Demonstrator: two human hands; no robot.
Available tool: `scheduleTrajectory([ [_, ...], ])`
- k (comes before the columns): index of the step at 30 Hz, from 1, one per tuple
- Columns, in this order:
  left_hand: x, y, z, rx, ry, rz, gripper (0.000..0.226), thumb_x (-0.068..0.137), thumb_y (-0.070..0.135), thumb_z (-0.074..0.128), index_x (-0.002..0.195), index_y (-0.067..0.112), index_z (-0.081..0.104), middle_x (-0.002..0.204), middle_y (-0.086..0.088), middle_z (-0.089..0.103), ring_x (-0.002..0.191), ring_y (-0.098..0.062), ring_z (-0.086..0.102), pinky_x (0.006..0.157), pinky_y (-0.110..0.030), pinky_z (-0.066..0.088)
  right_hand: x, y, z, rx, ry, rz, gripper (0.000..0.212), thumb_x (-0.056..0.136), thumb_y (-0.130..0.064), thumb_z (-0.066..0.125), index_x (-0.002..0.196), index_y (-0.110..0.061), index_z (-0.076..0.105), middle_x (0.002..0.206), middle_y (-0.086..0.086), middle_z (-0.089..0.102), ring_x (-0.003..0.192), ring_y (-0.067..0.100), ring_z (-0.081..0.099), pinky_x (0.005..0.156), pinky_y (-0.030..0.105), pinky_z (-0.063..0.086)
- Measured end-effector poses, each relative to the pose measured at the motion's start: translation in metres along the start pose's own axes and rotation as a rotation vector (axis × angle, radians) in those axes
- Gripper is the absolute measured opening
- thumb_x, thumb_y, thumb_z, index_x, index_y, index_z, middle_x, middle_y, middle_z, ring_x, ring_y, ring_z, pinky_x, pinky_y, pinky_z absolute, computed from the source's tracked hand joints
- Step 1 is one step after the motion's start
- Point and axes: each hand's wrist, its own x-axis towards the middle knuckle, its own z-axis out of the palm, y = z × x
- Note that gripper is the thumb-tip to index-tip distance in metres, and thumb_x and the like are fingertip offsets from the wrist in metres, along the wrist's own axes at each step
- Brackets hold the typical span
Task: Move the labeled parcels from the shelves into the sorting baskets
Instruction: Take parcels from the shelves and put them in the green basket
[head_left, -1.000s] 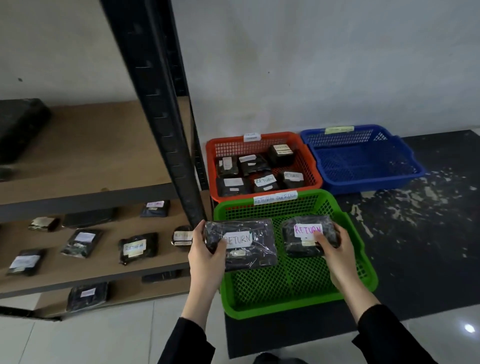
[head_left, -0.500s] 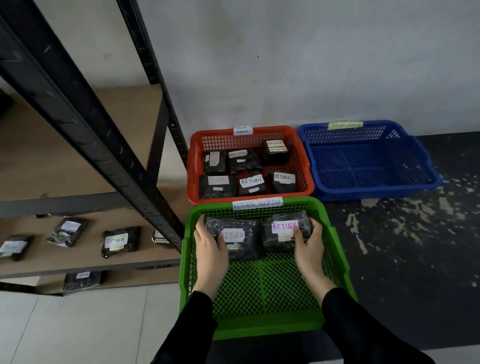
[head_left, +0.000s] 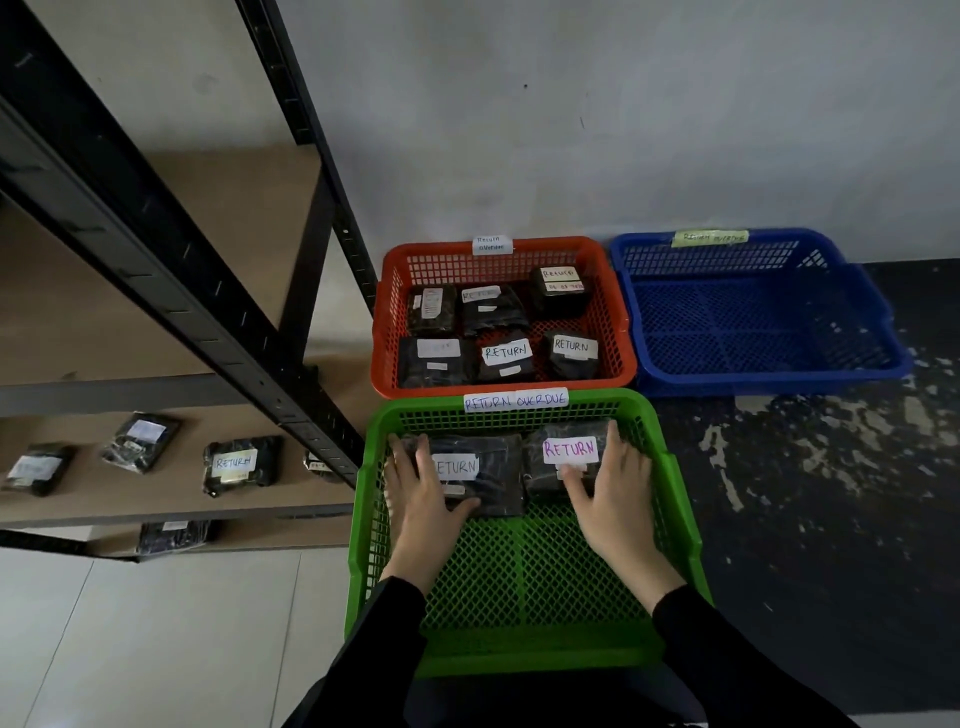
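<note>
Left hand (head_left: 423, 499) and right hand (head_left: 615, 493) each gripped a black plastic-wrapped parcel (head_left: 485, 475), (head_left: 558, 457), presumably seating them side by side on the green mesh basket (head_left: 675, 499) floor for release.

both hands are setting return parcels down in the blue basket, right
Not quite: the head view shows the left hand and right hand setting the two RETURN parcels down in the green basket; the blue basket holds none.
</note>
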Motion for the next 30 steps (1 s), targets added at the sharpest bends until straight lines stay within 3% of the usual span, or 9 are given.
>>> scheduleTrajectory([
  [3,0.002,0.000,0.005,0.089,0.038,0.020,0.097,0.082,0.041,0.069,0.151,0.010,0.009,0.156,-0.020,-0.003,0.143,-0.042,0.006,0.118,-0.047,0.009,0.000,0.002,-0.002,0.010,-0.038,-0.030,0.077,0.084,-0.050,0.059,0.142,-0.008,0.032,0.149,0.022,0.026,0.131,0.036,0.032,0.103,0.044,0.037],
  [6,0.000,-0.003,0.009,0.153,0.038,0.066,0.084,0.086,0.042,0.063,0.148,0.009,0.017,0.155,-0.022,0.006,0.144,-0.040,0.006,0.119,-0.046,0.010,-0.004,0.006,-0.001,-0.058,-0.053,-0.087,0.073,0.079,-0.061,0.057,0.130,-0.010,0.044,0.146,0.018,0.034,0.130,0.036,0.035,0.104,0.047,0.037],
  [10,-0.003,-0.003,0.014,0.272,0.061,0.118,0.076,0.090,0.046,0.055,0.146,0.006,0.022,0.155,-0.024,0.011,0.141,-0.040,0.012,0.117,-0.045,0.014,-0.004,0.002,0.003,-0.058,-0.106,-0.054,0.076,0.081,-0.059,0.056,0.136,-0.009,0.040,0.153,0.018,0.027,0.139,0.037,0.025,0.110,0.048,0.031],
  [15,-0.006,0.000,0.014,0.359,0.011,0.119,0.080,0.094,0.048,0.044,0.150,0.002,0.010,0.156,-0.023,0.010,0.144,-0.038,0.010,0.118,-0.042,0.016,0.000,-0.004,0.005,0.059,-0.160,-0.008,0.075,0.087,-0.051,0.055,0.143,-0.007,0.031,0.158,0.019,0.012,0.146,0.036,0.007,0.118,0.047,0.016],
  [21,-0.010,0.001,0.003,0.300,-0.081,0.109,0.080,0.093,0.041,0.049,0.151,0.003,0.009,0.158,-0.023,0.004,0.146,-0.039,0.002,0.118,-0.043,0.018,-0.009,-0.013,-0.007,0.027,-0.117,-0.025,0.069,0.091,-0.050,0.048,0.145,-0.012,0.029,0.158,0.020,0.010,0.147,0.035,0.002,0.118,0.050,0.010],
  [25,-0.022,-0.008,-0.026,0.186,-0.143,0.173,0.067,0.094,0.035,0.049,0.150,0.010,0.020,0.160,-0.015,0.004,0.148,-0.031,0.003,0.115,-0.043,0.025,-0.033,-0.038,-0.020,0.043,-0.016,-0.139,0.051,0.090,-0.036,0.058,0.134,-0.014,0.045,0.152,0.020,0.028,0.144,0.039,0.015,0.115,0.056,0.019],
  [27,-0.036,-0.017,-0.050,0.166,-0.052,0.271,0.054,0.094,0.034,0.048,0.143,0.015,0.036,0.157,-0.009,0.023,0.144,-0.027,0.023,0.110,-0.041,0.034,-0.047,-0.059,-0.023,0.066,0.040,-0.210,0.042,0.087,-0.028,0.063,0.125,-0.011,0.054,0.142,0.018,0.043,0.138,0.039,0.030,0.110,0.057,0.028],
  [30,-0.061,-0.037,-0.096,0.149,0.129,0.387,0.036,0.092,0.033,0.049,0.125,0.019,0.057,0.126,-0.001,0.060,0.113,-0.023,0.058,0.093,-0.035,0.043,-0.069,-0.105,-0.028,0.138,0.088,-0.311,0.033,0.086,-0.022,0.064,0.117,-0.012,0.060,0.119,0.009,0.060,0.115,0.029,0.055,0.099,0.051,0.041],
])
